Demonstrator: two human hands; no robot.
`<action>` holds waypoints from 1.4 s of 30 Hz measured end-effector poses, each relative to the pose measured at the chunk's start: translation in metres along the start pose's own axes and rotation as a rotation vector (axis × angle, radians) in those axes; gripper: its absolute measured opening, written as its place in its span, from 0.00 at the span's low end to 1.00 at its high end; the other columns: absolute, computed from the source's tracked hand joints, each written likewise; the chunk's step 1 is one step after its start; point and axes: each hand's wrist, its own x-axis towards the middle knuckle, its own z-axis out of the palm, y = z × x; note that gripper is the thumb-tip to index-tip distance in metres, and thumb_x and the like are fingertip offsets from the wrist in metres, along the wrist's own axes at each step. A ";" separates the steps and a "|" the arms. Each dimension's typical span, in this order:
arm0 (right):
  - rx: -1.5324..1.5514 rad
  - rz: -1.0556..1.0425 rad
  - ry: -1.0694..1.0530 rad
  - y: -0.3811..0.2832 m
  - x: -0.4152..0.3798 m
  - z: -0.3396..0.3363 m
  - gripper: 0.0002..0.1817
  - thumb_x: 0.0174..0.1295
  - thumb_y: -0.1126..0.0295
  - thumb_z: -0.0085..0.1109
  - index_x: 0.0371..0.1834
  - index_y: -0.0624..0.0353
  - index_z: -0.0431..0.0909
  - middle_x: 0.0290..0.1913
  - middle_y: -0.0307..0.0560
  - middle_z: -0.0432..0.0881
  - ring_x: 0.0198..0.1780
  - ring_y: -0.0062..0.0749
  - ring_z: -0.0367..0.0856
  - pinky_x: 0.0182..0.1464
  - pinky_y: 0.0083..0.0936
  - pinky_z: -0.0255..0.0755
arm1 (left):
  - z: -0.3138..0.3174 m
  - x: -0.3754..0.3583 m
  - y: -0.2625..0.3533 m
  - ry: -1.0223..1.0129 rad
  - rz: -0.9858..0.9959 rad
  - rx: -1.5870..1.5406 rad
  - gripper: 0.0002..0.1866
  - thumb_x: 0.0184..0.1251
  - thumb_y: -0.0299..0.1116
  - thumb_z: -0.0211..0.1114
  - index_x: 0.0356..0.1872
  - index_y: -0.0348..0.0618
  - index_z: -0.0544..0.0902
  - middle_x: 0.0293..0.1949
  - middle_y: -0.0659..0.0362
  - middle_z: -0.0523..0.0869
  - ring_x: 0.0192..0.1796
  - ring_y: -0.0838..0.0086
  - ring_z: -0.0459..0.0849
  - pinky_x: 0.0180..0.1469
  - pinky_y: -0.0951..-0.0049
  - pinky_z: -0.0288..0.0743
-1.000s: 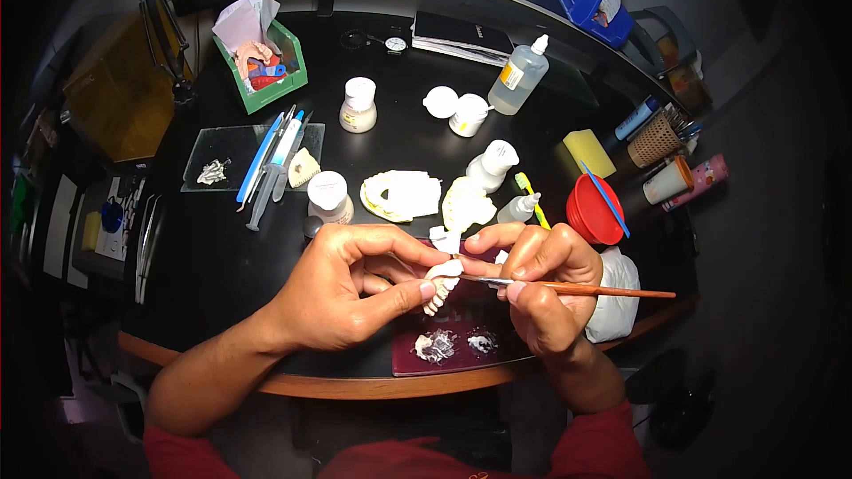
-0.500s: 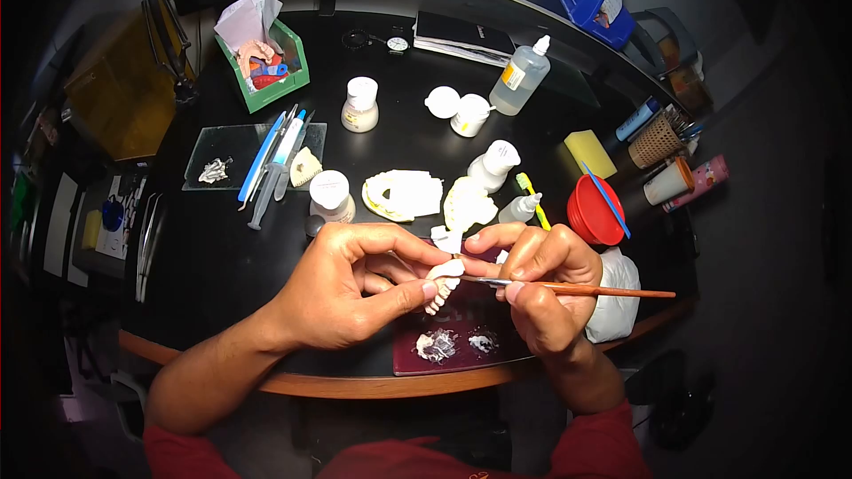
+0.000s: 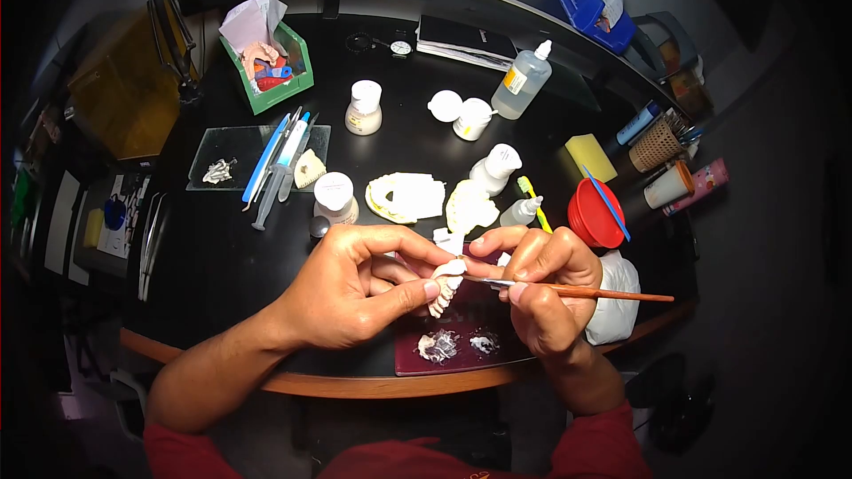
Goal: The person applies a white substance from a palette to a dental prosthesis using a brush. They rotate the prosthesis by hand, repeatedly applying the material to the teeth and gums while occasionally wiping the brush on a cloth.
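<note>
Between the thumb and fingers of my left hand point(image 3: 359, 288) is a small white row of model teeth point(image 3: 445, 288). My right hand point(image 3: 555, 284) grips a fine brush point(image 3: 612, 294) with a reddish-brown wooden handle, its tip pointing left at the upper part of the teeth. Whether the bristles touch the surface is too small to tell. Below both hands lies a dark red mixing slab point(image 3: 457, 360) bearing a larger smear of whitish paste point(image 3: 437, 347) and a smaller one. Just beyond the fingers stand a pale yellow plaster model point(image 3: 471, 207) and a small dropper bottle point(image 3: 521, 211).
Several white-capped jars point(image 3: 335, 198) stand around a flat plaster model point(image 3: 405, 196). Left are a glass slab point(image 3: 213, 146) with tools and a green bin point(image 3: 295, 77). Right are a red bowl point(image 3: 595, 213), yellow sponge point(image 3: 590, 158) and white bag point(image 3: 615, 302). A clear bottle point(image 3: 522, 80) stands behind.
The view has shifted very slightly. The teeth in my left hand appear turned a little, and both hands keep nearly the same place, with the brush still at the teeth.
</note>
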 end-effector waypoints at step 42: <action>-0.066 -0.073 -0.128 0.000 0.000 -0.005 0.09 0.59 0.89 0.54 0.38 0.65 0.75 0.35 0.50 0.78 0.61 0.56 0.82 0.62 0.59 0.86 | 0.000 -0.001 0.002 0.016 -0.018 -0.074 0.14 0.73 0.20 0.70 0.56 0.26 0.85 0.42 0.52 0.89 0.41 0.77 0.91 0.43 0.81 0.89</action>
